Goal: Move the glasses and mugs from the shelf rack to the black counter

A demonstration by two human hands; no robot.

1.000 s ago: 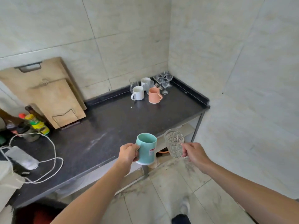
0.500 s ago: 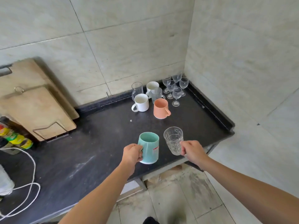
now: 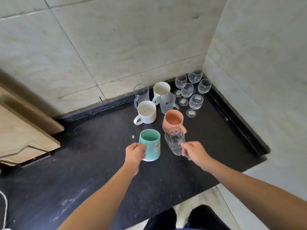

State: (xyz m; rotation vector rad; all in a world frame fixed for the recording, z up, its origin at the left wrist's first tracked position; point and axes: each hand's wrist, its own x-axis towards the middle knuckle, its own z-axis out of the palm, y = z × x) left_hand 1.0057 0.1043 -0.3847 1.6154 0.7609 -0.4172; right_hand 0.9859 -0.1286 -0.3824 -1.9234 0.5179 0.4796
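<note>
My left hand (image 3: 134,152) grips the handle of a teal mug (image 3: 150,143), held upright over the black counter (image 3: 93,166). My right hand (image 3: 194,152) holds a clear patterned glass (image 3: 175,141) upright, just in front of an orange mug (image 3: 172,120). Behind them stand a white mug (image 3: 147,112), a second white mug (image 3: 161,90), a clear glass mug (image 3: 141,93) and a frosted glass mug (image 3: 167,102). Several stemmed wine glasses (image 3: 192,92) fill the back right corner. The shelf rack is out of view.
Wooden cutting boards (image 3: 25,130) lean against the tiled wall at the left. A white cord (image 3: 5,206) lies at the far left edge. The counter's raised rim (image 3: 237,120) runs along the right wall. My feet (image 3: 187,218) stand on the tiled floor below.
I have stepped closer to the counter. Both hands moved forward over it with the teal mug and the glass, now close behind the orange mug.
</note>
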